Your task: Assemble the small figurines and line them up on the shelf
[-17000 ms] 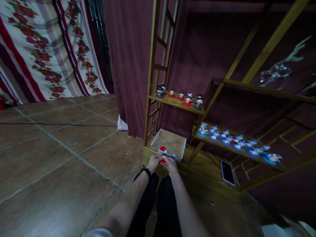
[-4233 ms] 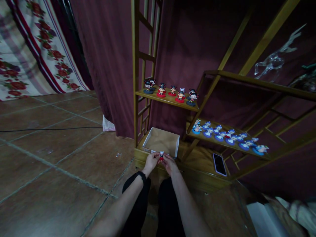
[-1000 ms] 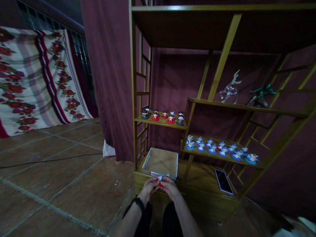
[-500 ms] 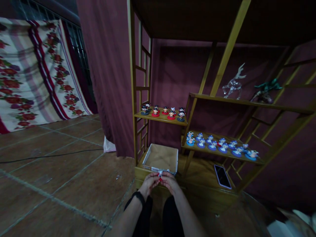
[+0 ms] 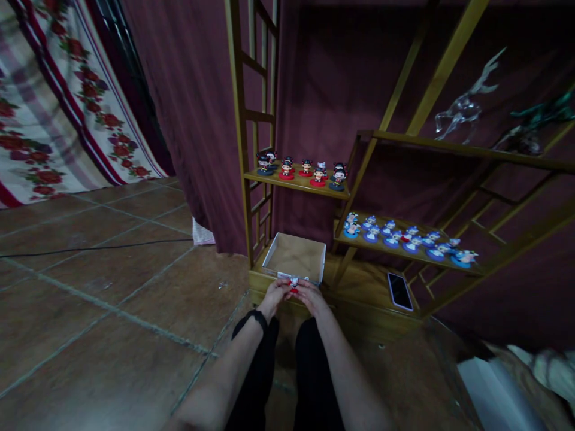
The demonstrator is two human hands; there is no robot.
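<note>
Between my two hands is a small figurine (image 5: 294,284) with a whitish head and a red base. My left hand (image 5: 275,294), with a dark band on its wrist, grips it from the left, and my right hand (image 5: 311,295) from the right. Both hands are closed at the fingertips, just in front of a shallow cardboard box (image 5: 296,254) on the bottom of the wooden shelf unit. Above the box, a small shelf (image 5: 296,183) carries several figurines on red and dark bases. A lower right shelf (image 5: 404,245) bears several blue and purple figurines.
A phone (image 5: 399,291) lies on the unit's bottom board at right. A clear deer ornament (image 5: 467,108) and a green ornament (image 5: 539,123) stand on the upper right shelf. A dark cable (image 5: 99,247) crosses the tiled floor. Curtains hang at left and behind.
My view has tilted downward, so the shelves and hands sit differently in the frame. Both hands still hold the figurine in front of the box.
</note>
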